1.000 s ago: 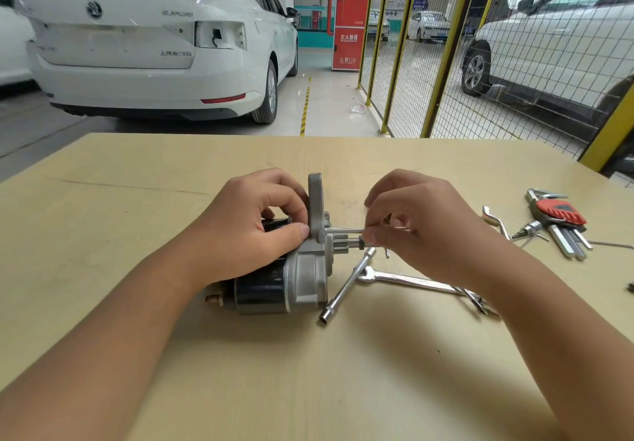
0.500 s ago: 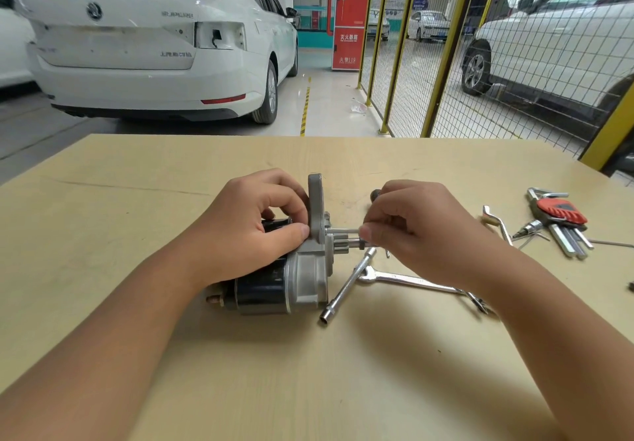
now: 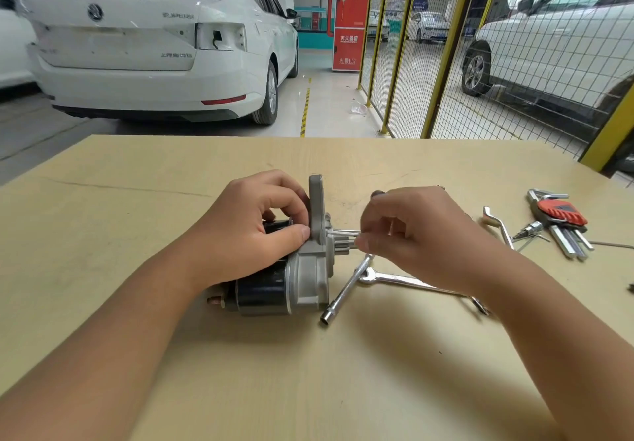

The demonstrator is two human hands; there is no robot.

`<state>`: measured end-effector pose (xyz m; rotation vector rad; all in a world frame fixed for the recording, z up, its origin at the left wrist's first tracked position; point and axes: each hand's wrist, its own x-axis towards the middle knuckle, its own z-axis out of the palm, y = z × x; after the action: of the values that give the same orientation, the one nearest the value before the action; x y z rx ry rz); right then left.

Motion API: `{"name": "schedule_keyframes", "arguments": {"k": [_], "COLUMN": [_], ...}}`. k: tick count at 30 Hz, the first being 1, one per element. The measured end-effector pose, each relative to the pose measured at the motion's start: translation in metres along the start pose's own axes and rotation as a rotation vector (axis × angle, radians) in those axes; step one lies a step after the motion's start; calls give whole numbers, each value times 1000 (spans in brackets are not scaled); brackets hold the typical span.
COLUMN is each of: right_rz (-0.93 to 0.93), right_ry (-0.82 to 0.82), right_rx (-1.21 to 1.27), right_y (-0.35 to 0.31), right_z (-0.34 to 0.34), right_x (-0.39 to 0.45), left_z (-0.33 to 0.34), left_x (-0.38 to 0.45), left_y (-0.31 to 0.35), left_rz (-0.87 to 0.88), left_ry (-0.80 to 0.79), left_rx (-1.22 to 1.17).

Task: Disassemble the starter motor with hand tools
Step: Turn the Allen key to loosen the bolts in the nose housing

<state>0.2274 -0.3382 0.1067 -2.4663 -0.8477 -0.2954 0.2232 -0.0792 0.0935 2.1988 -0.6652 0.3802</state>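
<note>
The starter motor [image 3: 274,289] lies on its side on the wooden table [image 3: 308,372], black body to the left and silver nose housing with an upright flange to the right. My left hand [image 3: 247,234] grips the motor from above, thumb against the flange. My right hand [image 3: 418,234] pinches a thin silver tool shaft [image 3: 343,233] whose tip is at the flange face beside the pinion gear. A dark knob shows above my right fingers; most of the tool is hidden in the hand.
A socket T-wrench [image 3: 346,288] and a combination spanner [image 3: 404,281] lie crossed just right of the motor. Further right are a bent wrench [image 3: 497,222], a bit [image 3: 528,229] and a red-holder hex key set [image 3: 559,221]. Cars and a yellow mesh fence stand beyond the table.
My right hand has twisted on the tool, its knuckles turning and a dark knob coming into view above the fingers. The left hand and the motor have stayed put.
</note>
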Motion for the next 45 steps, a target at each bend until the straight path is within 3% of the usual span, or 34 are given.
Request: {"name": "schedule_keyframes", "arguments": {"k": [5,18,32,45], "right_rz": [-52,-22,-29,-40], "right_ry": [-67,68,-16,36], "right_rx": [-42,-35,23,-46], "right_y": [3,2,-9,-3], "right_z": [-4,0,-1,0], "right_x": [1,3,0,1], "left_z": [0,0,0,0], "left_x": [0,0,0,0], "left_y": [0,0,-1,1], "left_rz": [5,5,15,5], "left_ry": [0,2,0,2], "left_rx": [-2,-1,15,9]}}
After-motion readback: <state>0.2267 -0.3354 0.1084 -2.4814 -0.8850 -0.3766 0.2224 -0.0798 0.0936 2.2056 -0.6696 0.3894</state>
